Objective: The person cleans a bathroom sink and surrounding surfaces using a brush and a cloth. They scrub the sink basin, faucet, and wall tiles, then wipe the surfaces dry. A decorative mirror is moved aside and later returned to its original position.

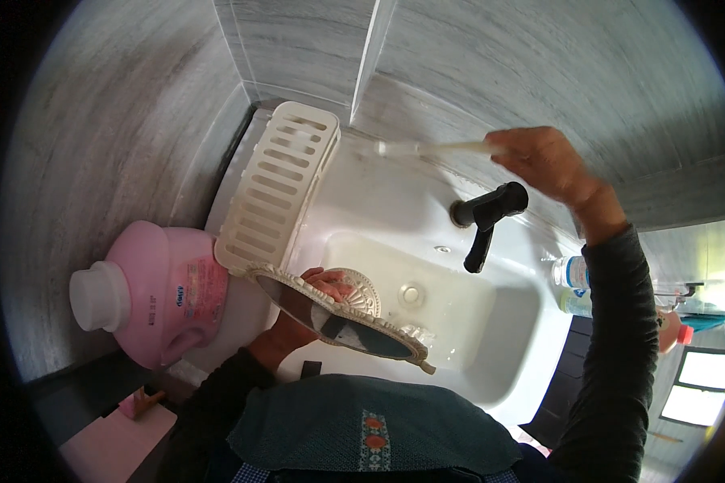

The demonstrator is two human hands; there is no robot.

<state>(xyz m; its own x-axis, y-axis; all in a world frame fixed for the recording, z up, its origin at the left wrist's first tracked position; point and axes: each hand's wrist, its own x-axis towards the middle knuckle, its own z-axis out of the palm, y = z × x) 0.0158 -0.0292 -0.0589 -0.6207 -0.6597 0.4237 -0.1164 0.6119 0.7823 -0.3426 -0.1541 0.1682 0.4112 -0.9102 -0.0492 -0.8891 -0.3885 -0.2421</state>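
Note:
Over the near left part of the white sink (532, 322), my left hand (329, 283) is closed on an oval mirror (354, 336) with an ornate cream frame. The mirror is tilted and hides part of the hand. Beside my fingers is a round, scalloped cream piece (362, 291); whether it belongs to the mirror I cannot tell. My right hand (544, 161) is raised above the black faucet (491, 213). Its fingers close round a slim, pale brush-like stick (443, 148), which points left toward the rack and is blurred at its tip.
A cream slotted rack (274, 189) stands on the sink's left ledge. Left of it is a large pink jug (169, 290) with a white cap. Several bottles (573, 274) stand past the right rim. Grey tiled walls (540, 64) close off the back and left.

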